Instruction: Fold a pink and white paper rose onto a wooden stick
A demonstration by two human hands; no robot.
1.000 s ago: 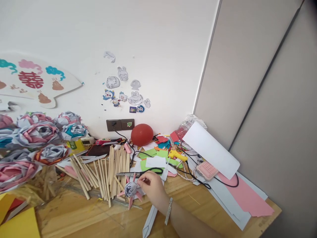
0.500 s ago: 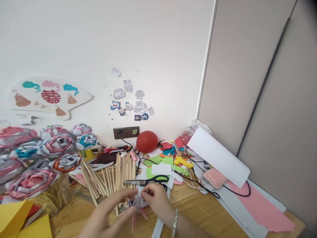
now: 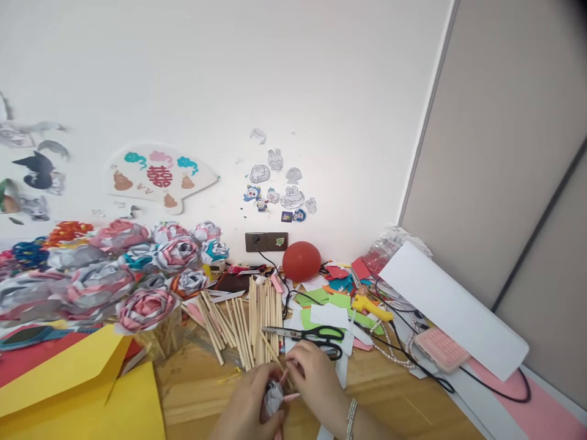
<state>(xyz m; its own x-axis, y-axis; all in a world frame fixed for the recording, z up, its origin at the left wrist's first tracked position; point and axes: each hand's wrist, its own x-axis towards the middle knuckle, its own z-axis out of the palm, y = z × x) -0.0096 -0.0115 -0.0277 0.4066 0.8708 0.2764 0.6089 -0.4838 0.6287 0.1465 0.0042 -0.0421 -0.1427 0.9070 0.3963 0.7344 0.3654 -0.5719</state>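
overall, tabletop (image 3: 202, 391): wooden; its surface shows on both sides of my hands, which i judge the best room for my elbows.
yellow sheets (image 3: 137, 403): at left, right edge apart from my left hand.
wooden sticks (image 3: 266, 305): laid side by side beyond my hands, limiting room forward.
scissors (image 3: 316, 334): blades across the sticks, handles just beyond my right hand, presumably for quick reach.
left hand (image 3: 245, 403): curled around the paper flower, apparently to steady it.
right hand (image 3: 316, 373): fingertips pinching a pink strip, partly hidden.
paper flower (image 3: 273, 397): between my hands; contact with the wood, i cannot tell.
pink strip (image 3: 284, 376): jutting from the flower's far side, where my fingertips reach it.
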